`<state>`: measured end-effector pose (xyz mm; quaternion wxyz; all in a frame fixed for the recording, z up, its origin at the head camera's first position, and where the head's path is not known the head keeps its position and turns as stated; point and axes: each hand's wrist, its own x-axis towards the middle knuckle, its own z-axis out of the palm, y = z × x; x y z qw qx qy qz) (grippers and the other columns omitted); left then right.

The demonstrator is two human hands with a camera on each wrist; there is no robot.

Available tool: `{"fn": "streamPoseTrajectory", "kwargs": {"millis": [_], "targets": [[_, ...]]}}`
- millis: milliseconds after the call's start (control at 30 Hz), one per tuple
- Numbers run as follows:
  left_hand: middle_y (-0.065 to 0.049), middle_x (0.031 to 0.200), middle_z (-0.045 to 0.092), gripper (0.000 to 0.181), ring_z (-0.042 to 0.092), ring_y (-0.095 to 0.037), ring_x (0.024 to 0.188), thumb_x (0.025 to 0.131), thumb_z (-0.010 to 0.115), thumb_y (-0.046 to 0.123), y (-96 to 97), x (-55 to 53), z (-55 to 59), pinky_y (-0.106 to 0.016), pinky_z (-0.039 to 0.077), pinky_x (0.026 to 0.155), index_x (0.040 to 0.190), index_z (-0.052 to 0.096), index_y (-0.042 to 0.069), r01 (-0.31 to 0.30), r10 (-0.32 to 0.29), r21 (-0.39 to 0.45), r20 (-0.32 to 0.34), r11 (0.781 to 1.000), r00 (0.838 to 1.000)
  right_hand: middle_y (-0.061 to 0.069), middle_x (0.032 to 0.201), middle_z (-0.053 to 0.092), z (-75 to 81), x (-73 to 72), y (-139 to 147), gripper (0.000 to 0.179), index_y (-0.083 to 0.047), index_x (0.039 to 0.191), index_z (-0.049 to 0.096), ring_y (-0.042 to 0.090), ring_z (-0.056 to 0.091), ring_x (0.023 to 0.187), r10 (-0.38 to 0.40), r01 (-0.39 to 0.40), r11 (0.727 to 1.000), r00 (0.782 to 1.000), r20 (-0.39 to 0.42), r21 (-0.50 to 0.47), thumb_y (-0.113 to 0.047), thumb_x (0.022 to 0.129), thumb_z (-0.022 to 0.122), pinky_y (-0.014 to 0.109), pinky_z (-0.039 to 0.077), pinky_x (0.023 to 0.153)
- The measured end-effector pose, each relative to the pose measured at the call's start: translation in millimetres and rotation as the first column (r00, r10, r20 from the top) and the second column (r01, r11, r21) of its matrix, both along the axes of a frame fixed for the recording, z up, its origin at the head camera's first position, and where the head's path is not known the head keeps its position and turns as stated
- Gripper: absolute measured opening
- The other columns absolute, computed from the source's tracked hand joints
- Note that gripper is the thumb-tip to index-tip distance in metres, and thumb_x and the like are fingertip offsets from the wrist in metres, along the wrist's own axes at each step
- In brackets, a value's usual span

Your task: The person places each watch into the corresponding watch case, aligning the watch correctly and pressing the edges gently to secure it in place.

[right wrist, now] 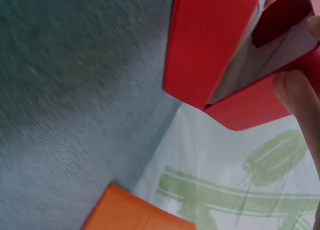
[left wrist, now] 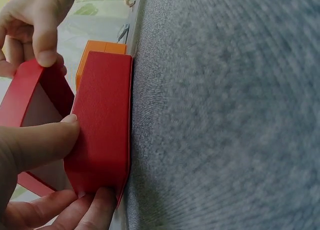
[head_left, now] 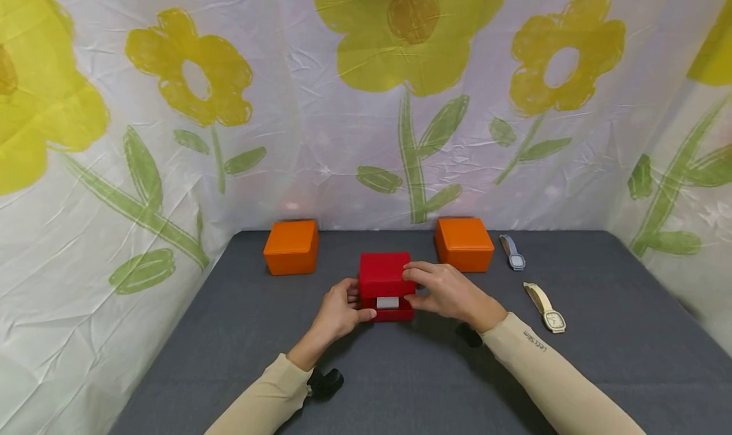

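Note:
In the head view a red watch box stands on the dark grey tabletop, its hinged lid (head_left: 382, 271) partly raised. A pale cushion (head_left: 387, 303) shows through the gap. The left hand (head_left: 337, 311) grips the box's base (left wrist: 102, 120) at the left, its thumb over the front rim and fingers round the side. The right hand (head_left: 443, 289) holds the lid by its right side, fingers on top and thumb lower down. Seen from the right wrist, the lid (right wrist: 250, 110) is tilted away from the base, with a pale lining inside.
Two orange boxes, one at the back left (head_left: 290, 247) and one right of centre (head_left: 464, 244), stand shut behind the red one. A light blue watch (head_left: 513, 254) and a cream watch (head_left: 546, 308) lie to the right. A flower-printed curtain (head_left: 286, 136) hangs behind the table.

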<state>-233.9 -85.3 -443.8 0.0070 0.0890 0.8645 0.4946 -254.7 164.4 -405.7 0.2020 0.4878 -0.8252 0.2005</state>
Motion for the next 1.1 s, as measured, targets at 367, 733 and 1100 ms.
{"fn": "streamPoseTrajectory", "kwargs": {"millis": [367, 733, 1100], "targets": [[-0.018, 0.105, 0.063, 0.052, 0.063, -0.027, 0.092, 0.072, 0.082, 0.005, -0.3, -0.9, -4.2, -0.040, 0.054, 0.082, 0.116, 0.057, -0.005, 0.020, -0.019, 0.029, -0.027, 0.999, 0.999, -0.004, 0.096, 0.065, 25.0, -17.2, -0.3, 0.034, -0.012, 0.112, 0.060, 0.008, 0.062, 0.075, -0.012, 0.017, 1.000, 0.958, 0.286, -0.015, -0.017, 0.082, 0.076, 0.026, 0.055, 0.069], [-0.016, 0.107, 0.061, 0.056, 0.063, -0.026, 0.093, 0.073, 0.081, 0.005, 1.1, -1.2, -5.1, -0.039, 0.054, 0.083, 0.122, 0.054, -0.003, 0.005, -0.005, 0.046, 0.009, 0.999, 1.000, -0.004, 0.093, 0.066, 47.9, -50.2, 1.5, 0.032, -0.014, 0.113, 0.060, 0.008, 0.062, 0.074, -0.015, 0.033, 0.999, 0.906, 0.423, -0.036, -0.020, 0.085, 0.074, 0.025, 0.054, 0.068], [-0.016, 0.106, 0.061, 0.058, 0.062, -0.026, 0.093, 0.072, 0.082, 0.005, 1.4, -2.4, -4.0, -0.039, 0.053, 0.084, 0.122, 0.055, -0.003, 0.005, -0.005, 0.045, 0.000, 0.999, 1.000, 0.008, 0.111, 0.065, 58.2, -74.5, 0.9, 0.034, -0.015, 0.116, 0.061, 0.016, 0.063, 0.081, -0.106, 0.165, 0.985, 0.790, 0.604, -0.044, -0.020, 0.084, 0.073, 0.033, 0.054, 0.071]]}}
